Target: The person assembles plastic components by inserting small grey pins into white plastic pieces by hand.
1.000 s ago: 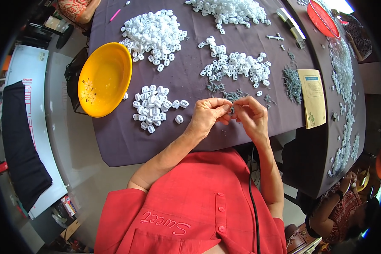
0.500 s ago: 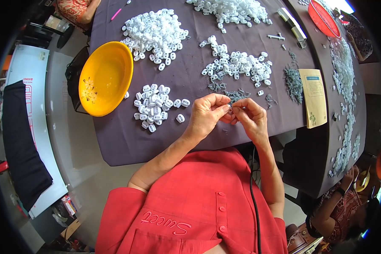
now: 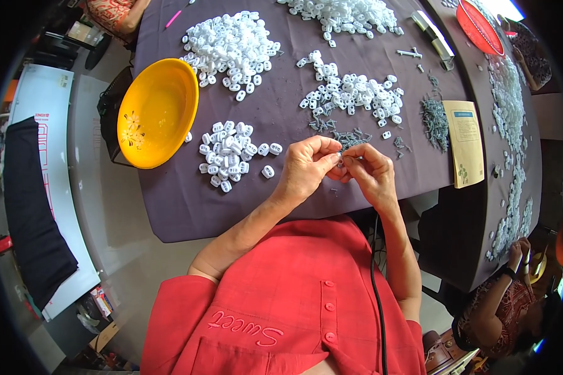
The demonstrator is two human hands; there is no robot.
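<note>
Over the near part of the table, both hands meet fingertip to fingertip. My left hand is closed in a pinch on a small white plastic piece, mostly hidden by the fingers. My right hand pinches against the same spot; what its fingertips hold is too small to make out. Just beyond the hands lies a pile of small grey screws. Behind it spread loose white two-hole plastic pieces. Left of my left hand sits a small heap of thicker white two-hole pieces.
A yellow basin stands at the left table edge. Large white heaps lie farther back. To the right are more screws, a tan printed packet and a red basket. Other people sit around; a black cable hangs over my front.
My hands stay pinched together in nearly the same place, with only slight finger movement. The view has shifted a little. At the lower right, another person's hands have moved up slightly.
</note>
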